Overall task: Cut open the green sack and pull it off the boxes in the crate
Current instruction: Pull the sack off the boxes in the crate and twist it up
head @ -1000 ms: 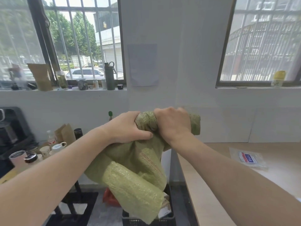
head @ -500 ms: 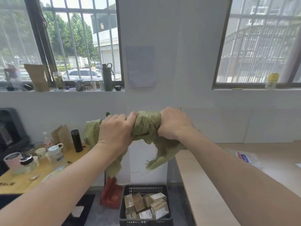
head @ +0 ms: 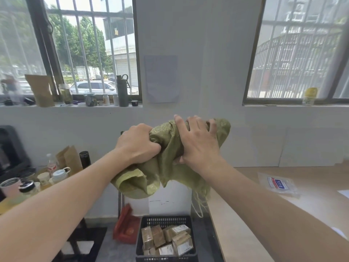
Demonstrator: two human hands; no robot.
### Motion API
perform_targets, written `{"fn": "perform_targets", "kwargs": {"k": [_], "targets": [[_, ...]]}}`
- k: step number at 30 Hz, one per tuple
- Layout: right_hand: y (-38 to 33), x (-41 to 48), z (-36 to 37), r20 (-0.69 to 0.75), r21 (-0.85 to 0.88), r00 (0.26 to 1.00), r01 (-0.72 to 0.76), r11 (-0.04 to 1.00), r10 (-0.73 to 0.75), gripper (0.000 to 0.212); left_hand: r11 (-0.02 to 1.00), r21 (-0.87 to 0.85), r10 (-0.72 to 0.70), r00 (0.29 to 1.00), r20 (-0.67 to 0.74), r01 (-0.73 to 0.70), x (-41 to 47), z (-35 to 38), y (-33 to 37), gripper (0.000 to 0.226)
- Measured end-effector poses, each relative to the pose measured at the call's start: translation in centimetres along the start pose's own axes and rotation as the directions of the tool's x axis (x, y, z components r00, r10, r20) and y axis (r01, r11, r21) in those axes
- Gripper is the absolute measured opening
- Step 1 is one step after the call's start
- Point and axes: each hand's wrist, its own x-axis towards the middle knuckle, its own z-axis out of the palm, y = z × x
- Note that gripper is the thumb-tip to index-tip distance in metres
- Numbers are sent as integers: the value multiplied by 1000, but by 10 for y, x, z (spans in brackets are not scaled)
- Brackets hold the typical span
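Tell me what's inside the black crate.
Brown cardboard boxes, some white-labelled, lie jumbled in the crate. The green sack is out of it, gripped by left hand and right hand above. Anything beneath the top boxes is hidden.

On the grey floor (head: 109, 248) sits 1 black crate (head: 166, 220) with brown boxes (head: 166, 241) packed inside it. A red container (head: 125, 225) lies just beside its left wall. The pale wooden table (head: 245, 186) on the right carries 1 clear plastic packet (head: 277, 183). The left table (head: 7, 204) holds cups (head: 43, 178), a paper bag (head: 69, 159) and 1 black flask (head: 85, 159).
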Motion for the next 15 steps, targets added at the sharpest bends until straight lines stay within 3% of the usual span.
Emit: {"fn": "perform_targets", "kwargs": {"k": [3, 5, 7, 12, 15], "targets": [[8, 3, 10, -251, 14, 968, -5, 1000, 8, 73, 953, -299, 98, 980, 172, -43, -7, -9, 12, 23], [15, 5, 11, -402, 39, 916, 21, 999, -3, 40, 914, -402, 152, 960, 234, -47, -13, -13, 19, 28], [19, 4, 12, -448, 45, 894, 25, 999, -2, 28, 900, -433, 185, 943, 278, -49, -16, -16, 23, 28], [19, 4, 12, -272, 81, 962, 39, 996, -16, 31, 917, -396, 199, 915, 351, -48, -19, -12, 21, 21], [19, 4, 13, -131, 91, 991, 10, 996, 2, 33, 956, -239, 237, 929, 285, -171, -24, -7, 16, 24]]}}
